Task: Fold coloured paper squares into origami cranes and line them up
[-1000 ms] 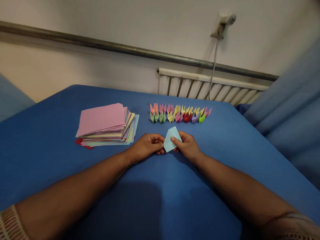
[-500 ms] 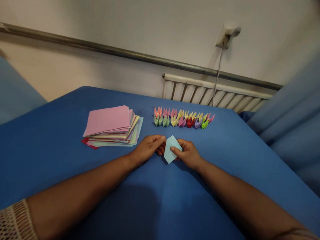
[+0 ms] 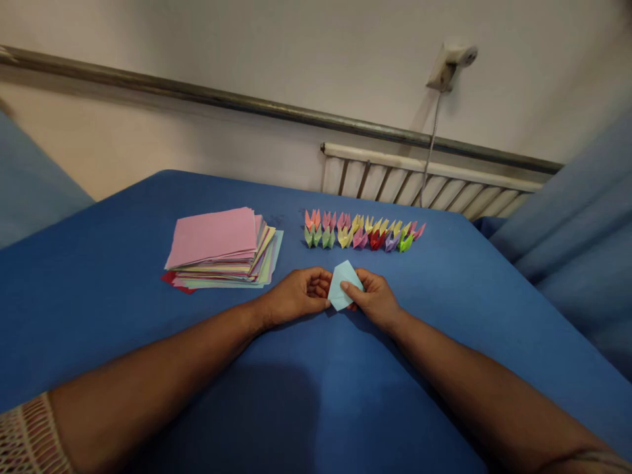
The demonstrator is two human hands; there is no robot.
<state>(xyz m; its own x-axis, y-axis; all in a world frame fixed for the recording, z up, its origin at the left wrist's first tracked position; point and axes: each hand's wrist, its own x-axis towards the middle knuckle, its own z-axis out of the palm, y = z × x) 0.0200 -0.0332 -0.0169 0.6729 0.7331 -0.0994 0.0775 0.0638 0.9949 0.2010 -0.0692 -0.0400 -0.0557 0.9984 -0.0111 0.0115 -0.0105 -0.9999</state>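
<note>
A light blue folded paper point(image 3: 340, 289), kite-like in outline with a pointed top, is held just above the blue cover. My right hand point(image 3: 378, 299) pinches its right side, the thumb lying across the front and the fingers behind. At the paper's left edge is my left hand point(image 3: 299, 295), closed with fingers curled and the thumb tip against the lower left corner. Beyond the hands stand two rows of small folded paper cranes point(image 3: 360, 238) in several colours. To the left lies a thick stack of coloured paper sheets point(image 3: 214, 237), pink on top.
A blue cover point(image 3: 237, 421) spreads under everything. Behind it, a metal rail point(image 3: 276, 112) runs along the wall above a white radiator point(image 3: 385, 171). A socket with a plug point(image 3: 449, 66) and hanging cord is at upper right. Blue curtains point(image 3: 577, 217) hang at right.
The paper has shifted slightly up and right and turned a little in the right hand. My left thumb has moved down from the upper left edge to the lower left corner.
</note>
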